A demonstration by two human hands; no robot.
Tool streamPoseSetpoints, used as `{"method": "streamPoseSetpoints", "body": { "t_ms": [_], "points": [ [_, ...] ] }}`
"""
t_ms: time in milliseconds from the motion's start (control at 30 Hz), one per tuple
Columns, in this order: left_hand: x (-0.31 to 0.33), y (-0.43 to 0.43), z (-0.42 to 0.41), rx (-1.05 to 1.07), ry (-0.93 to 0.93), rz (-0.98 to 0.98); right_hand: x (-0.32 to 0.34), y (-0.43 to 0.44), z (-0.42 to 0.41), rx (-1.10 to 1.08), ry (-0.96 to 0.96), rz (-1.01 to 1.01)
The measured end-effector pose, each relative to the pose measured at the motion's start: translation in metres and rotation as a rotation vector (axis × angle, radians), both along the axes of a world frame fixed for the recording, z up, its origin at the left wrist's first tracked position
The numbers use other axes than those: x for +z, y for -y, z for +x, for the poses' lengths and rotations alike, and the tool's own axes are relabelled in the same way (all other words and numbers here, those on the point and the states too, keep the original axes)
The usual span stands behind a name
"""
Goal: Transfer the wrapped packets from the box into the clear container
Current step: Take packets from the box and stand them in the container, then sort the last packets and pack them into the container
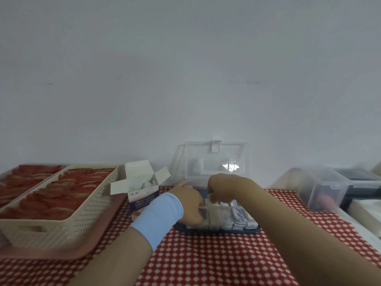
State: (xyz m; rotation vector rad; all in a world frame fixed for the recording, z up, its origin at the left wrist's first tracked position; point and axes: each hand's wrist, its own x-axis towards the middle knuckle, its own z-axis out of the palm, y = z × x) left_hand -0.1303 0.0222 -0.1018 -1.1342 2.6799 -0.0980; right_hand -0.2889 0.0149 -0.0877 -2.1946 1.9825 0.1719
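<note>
Surface: table w/ red-and-white dotted cloth point(206, 261), pushed up against a plain white wall point(185, 69) w/ a few faint scuffs.

- box point(144, 200): centre-left on the cloth, flaps open, wrapped packets point(147, 183) showing inside.
- clear container point(250, 223): just right of the box on a dark blue base point(216, 232), lid point(216, 162) standing open toward the wall. Stacked packets point(239, 218) fill its right compartments.
- left hand point(189, 205): pale blue sleeve point(160, 215) at the wrist, fingers curled round the container's left end, holding it.
- right hand point(224, 188): over the container's middle, fingers bent down inside. Tips are blurred, so can't tell if it's pinching a packet.
- far left: cream perforated basket point(68, 228) of red sachets point(61, 195) on a pink tray point(99, 230).
- far right: lidded clear bin point(317, 195), contents unclear.
</note>
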Motion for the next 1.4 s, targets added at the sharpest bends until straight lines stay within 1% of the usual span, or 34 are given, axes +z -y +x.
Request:
{"method": "streamPoseSetpoints", "body": {
  "t_ms": [100, 200, 333, 433, 533, 600, 700, 767, 833, 900, 967, 1000, 1067, 1133, 1233, 1300, 1400],
  "points": [
    [-0.002, -0.002, -0.002, -0.053, -0.051, -0.068, -0.002, -0.003, 0.001, -0.002, -0.037, -0.022],
    [-0.01, -0.002, -0.009, -0.097, -0.091, -0.056, -0.001, -0.006, 0.003, 0.002, -0.08, -0.084],
    [-0.012, 0.0, -0.012, -0.013, -0.034, 0.026, 0.001, -0.006, 0.004, -0.023, -0.136, -0.156],
    [-0.006, -0.004, -0.015, -0.005, -0.032, 0.055, 0.008, -0.007, -0.001, 0.01, -0.163, -0.204],
    [-0.006, -0.004, -0.016, 0.032, -0.06, 0.081, 0.009, -0.009, -0.002, 0.025, -0.116, -0.225],
    [-0.008, -0.001, -0.014, 0.058, -0.084, 0.085, 0.006, -0.011, 0.001, 0.02, -0.101, -0.158],
    [-0.004, -0.005, -0.01, 0.057, -0.188, 0.109, 0.004, -0.013, 0.002, 0.009, -0.049, -0.09],
    [0.006, -0.008, -0.004, 0.032, -0.262, 0.108, 0.013, -0.014, 0.0, 0.013, 0.009, -0.112],
    [0.023, -0.012, 0.01, 0.013, -0.355, 0.054, 0.031, -0.014, 0.001, 0.027, 0.073, -0.204],
    [0.037, -0.011, 0.029, 0.068, -0.518, 0.032, 0.049, -0.017, 0.008, 0.023, 0.168, -0.305],
    [0.044, -0.004, 0.055, 0.195, -0.654, -0.036, 0.062, -0.021, 0.025, 0.041, 0.265, -0.38],
    [0.046, 0.0, 0.069, 0.265, -0.658, -0.099, 0.065, -0.023, 0.036, 0.066, 0.298, -0.4],
    [0.047, 0.006, 0.095, 0.383, -0.591, -0.203, 0.066, -0.027, 0.061, 0.13, 0.309, -0.41],
    [0.042, 0.009, 0.116, 0.487, -0.534, -0.167, 0.058, -0.025, 0.087, 0.211, 0.245, -0.398],
    [0.027, 0.011, 0.139, 0.597, -0.556, -0.011, 0.033, -0.015, 0.125, 0.327, -0.008, -0.367],
    [0.017, 0.012, 0.147, 0.59, -0.553, 0.007, 0.016, -0.008, 0.14, 0.359, -0.167, -0.371],
    [0.01, 0.009, 0.156, 0.54, -0.593, -0.025, 0.008, -0.005, 0.15, 0.343, -0.317, -0.425]
  ]
}}
